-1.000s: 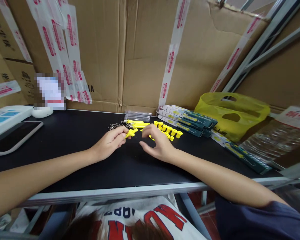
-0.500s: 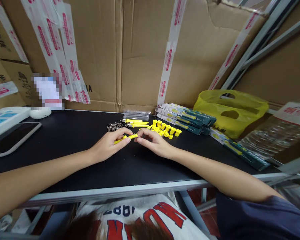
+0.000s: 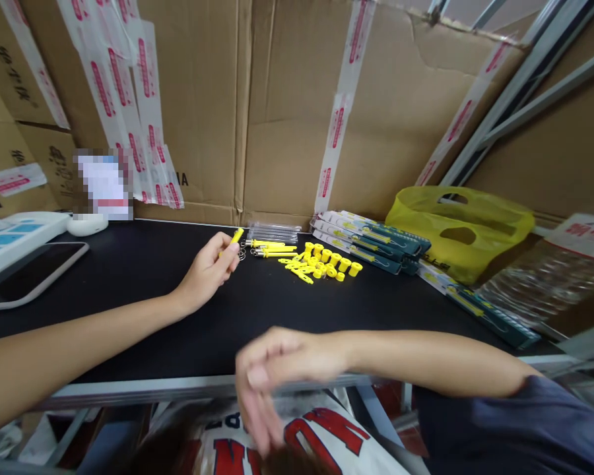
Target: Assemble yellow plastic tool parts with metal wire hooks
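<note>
My left hand rests on the black table and pinches a small yellow plastic stick, lifted toward the back. Just right of it lie several more yellow sticks, a heap of yellow caps and a small tangle of metal rings. My right hand is blurred, off the table at its front edge, fingers loosely spread and pointing down over a printed white shirt. It holds nothing.
Packaged green-and-white cards fan out at the back right beside a yellow plastic bag. Clear sleeves lie by the cardboard wall. A tablet and a white device sit at the left.
My right hand left the yellow parts and swung back and down past the table's front edge. My left hand moved up and back with the yellow stick.
</note>
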### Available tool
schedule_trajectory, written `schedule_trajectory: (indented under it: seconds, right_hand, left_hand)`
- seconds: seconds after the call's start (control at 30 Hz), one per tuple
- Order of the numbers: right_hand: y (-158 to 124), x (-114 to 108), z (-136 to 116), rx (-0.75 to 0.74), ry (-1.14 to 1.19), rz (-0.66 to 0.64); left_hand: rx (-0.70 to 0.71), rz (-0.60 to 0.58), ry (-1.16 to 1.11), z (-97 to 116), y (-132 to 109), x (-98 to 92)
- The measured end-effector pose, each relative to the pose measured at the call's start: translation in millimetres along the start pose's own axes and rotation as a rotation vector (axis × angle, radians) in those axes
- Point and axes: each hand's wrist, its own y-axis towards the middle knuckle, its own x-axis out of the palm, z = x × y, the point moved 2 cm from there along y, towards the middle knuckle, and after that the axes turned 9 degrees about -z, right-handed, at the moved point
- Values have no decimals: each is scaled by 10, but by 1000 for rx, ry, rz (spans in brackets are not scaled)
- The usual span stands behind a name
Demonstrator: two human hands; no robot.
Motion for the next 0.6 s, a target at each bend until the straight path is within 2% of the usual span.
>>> schedule_trajectory:
  seconds: [0.03,0.07,0.1,0.2,0.23,0.27,0.3,0.37,0.47,0.6]
  right_hand:
    - [-32,74,9,84,19,-114]
    - [-79,86,1,95,10,-106]
    - [-135,39,-21,49,-25,-1]
    - [-359,-318,-132,-226,-263,662]
    - [-425,-439,-160,-284,-358,852]
    - [-466,-540,-172,-306,-431,965]
    - [-478,-617,-169,-294,-476,999]
    - [-446,-694,-131,-241,-531,957]
    - [-367,-660,-54,-180,-599,864]
    - [-360,-618,-27,-177,-601,854]
  left_hand:
    - [4,-29,22,-6,-10,14]
    - [7,-64,46,-9,-22,32]
    - [12,-101,72,-10,-33,51]
    - [64,-208,183,8,-65,103]
    - [82,-239,229,18,-75,114]
    - [95,-269,276,26,-84,122]
    - [101,-297,320,33,-93,127]
    - [93,-342,388,43,-111,130]
    - [90,-385,433,64,-130,131]
    - [131,-362,513,116,-133,129]
